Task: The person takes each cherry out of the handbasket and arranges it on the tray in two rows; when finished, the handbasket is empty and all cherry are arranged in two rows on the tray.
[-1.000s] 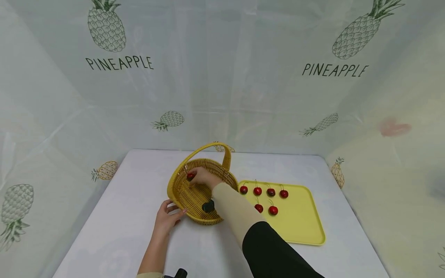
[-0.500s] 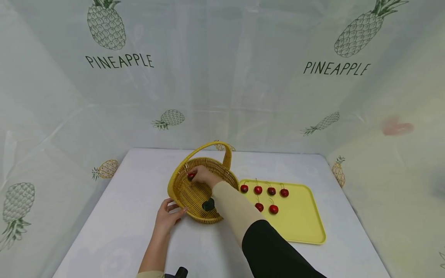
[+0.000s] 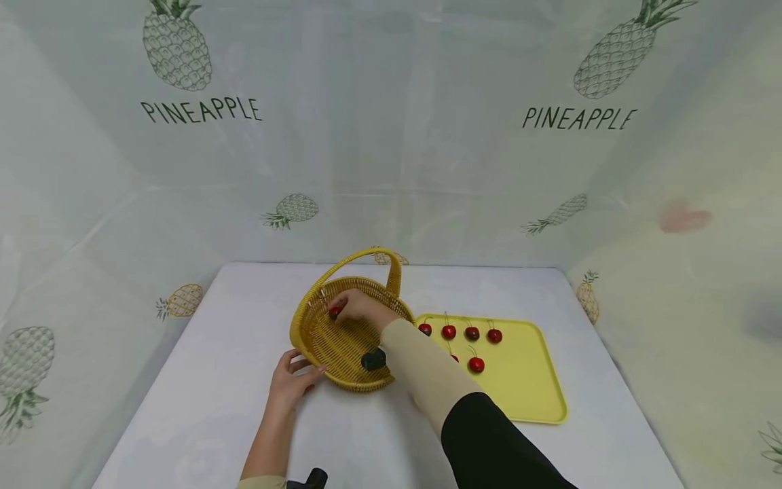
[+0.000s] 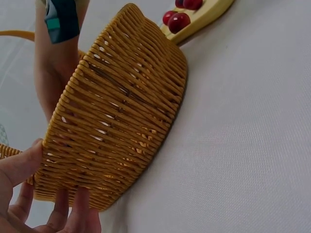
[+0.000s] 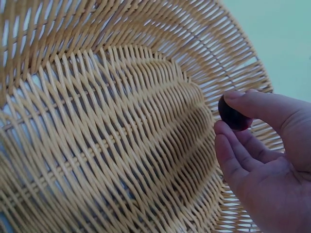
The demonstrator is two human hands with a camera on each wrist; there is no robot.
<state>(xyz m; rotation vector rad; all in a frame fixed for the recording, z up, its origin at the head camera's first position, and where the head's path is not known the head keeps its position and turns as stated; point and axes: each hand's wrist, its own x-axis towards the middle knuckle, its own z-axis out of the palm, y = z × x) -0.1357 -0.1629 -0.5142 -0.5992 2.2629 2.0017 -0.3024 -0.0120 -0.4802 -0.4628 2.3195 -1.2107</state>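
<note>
A yellow wicker basket point(image 3: 299, 324) with an arched handle point(image 3: 395, 275) stands on the white table. My left hand point(image 3: 288, 382) holds its near left side; the left wrist view has the thumb at the rim and the other fingers against the woven outer wall point(image 4: 116, 107). Inside the basket, my right hand point(image 3: 357, 307) pinches a dark red cherry point(image 5: 233, 115) between thumb and fingers, over the woven floor point(image 5: 112, 141). To the right, several red cherries with stems, one of them a cherry point(image 3: 476, 365) near the middle, lie on a yellow tray point(image 3: 525, 394).
The tray sits close beside the basket's right side. My right sleeve point(image 3: 427, 373) crosses in front of the tray's left part and partly covers one cherry. A pineapple-print sheet point(image 3: 391, 149) hangs behind the table point(image 3: 201, 407) and along its sides.
The head view has shifted slightly. My right forearm has moved a little to the right, covering more of one cherry on the tray. The left hand keeps its place on the basket.
</note>
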